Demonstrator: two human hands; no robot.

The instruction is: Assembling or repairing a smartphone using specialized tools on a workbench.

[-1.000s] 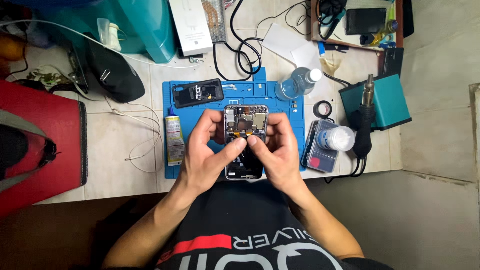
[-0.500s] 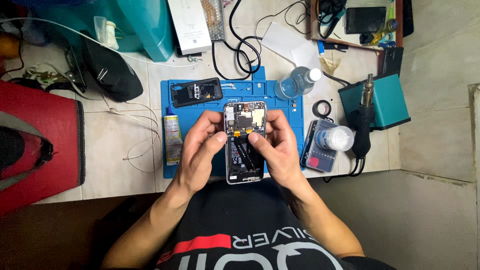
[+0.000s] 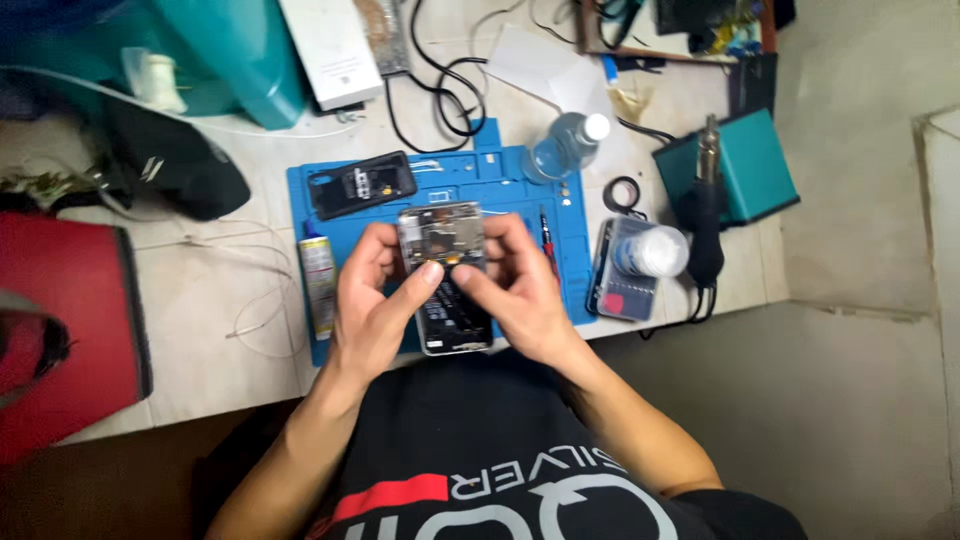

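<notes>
An opened smartphone (image 3: 448,275) with its back removed is held over the blue work mat (image 3: 570,200). My left hand (image 3: 375,300) grips its left edge, thumb pressed onto the inside near the middle. My right hand (image 3: 515,290) holds the right edge, its thumb meeting the left thumb on the phone's interior. The circuit board shows at the phone's far end and the dark battery area at the near end. The phone's black back cover (image 3: 361,184) lies on the mat's far left part.
A glue tube (image 3: 320,285) lies along the mat's left edge and a red-handled tool (image 3: 547,243) at its right. A water bottle (image 3: 566,146), tape roll (image 3: 626,194), clear box (image 3: 630,268), hot air gun (image 3: 707,215) on a teal station (image 3: 745,170), cables and a red case (image 3: 60,330) surround it.
The phone and both hands have shifted slightly nearer and left in view as the head moved; both thumbs now press together on the phone's middle.
</notes>
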